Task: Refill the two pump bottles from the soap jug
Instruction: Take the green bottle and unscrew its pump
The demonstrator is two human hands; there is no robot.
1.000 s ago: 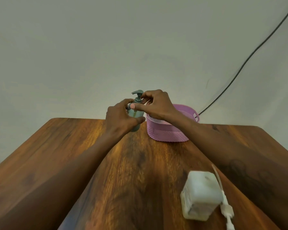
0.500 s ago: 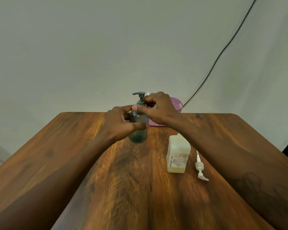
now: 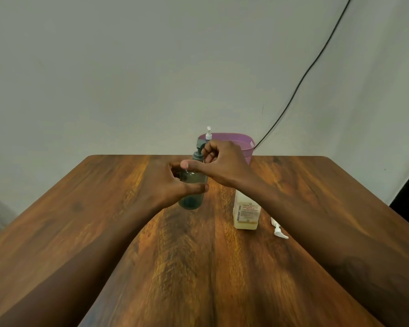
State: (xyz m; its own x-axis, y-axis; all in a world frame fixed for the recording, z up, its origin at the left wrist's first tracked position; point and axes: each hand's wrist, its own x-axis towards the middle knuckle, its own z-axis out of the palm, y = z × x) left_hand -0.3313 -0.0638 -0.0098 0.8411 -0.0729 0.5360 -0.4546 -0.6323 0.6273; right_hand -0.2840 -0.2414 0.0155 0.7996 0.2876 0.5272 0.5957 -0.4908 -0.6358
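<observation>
A grey-green pump bottle (image 3: 192, 195) stands mid-table. My left hand (image 3: 168, 185) wraps its body. My right hand (image 3: 219, 162) pinches the grey pump head (image 3: 200, 147) at the bottle's neck. To the right stands a square translucent soap bottle (image 3: 246, 214) with a little yellow liquid at the bottom and no pump on it. Its white pump (image 3: 278, 228) lies on the table just right of it. Another white pump top (image 3: 208, 133) pokes out of the purple basket (image 3: 246, 143) behind my hands; what it belongs to is hidden.
The wooden table (image 3: 198, 267) runs from the wall toward me. A black cable (image 3: 305, 76) hangs down the wall to the basket's right side.
The view has pulled back and tilted up, so the square bottle now appears farther away. Both hands stay on the grey-green bottle, and the pump head has turned under my right fingers.
</observation>
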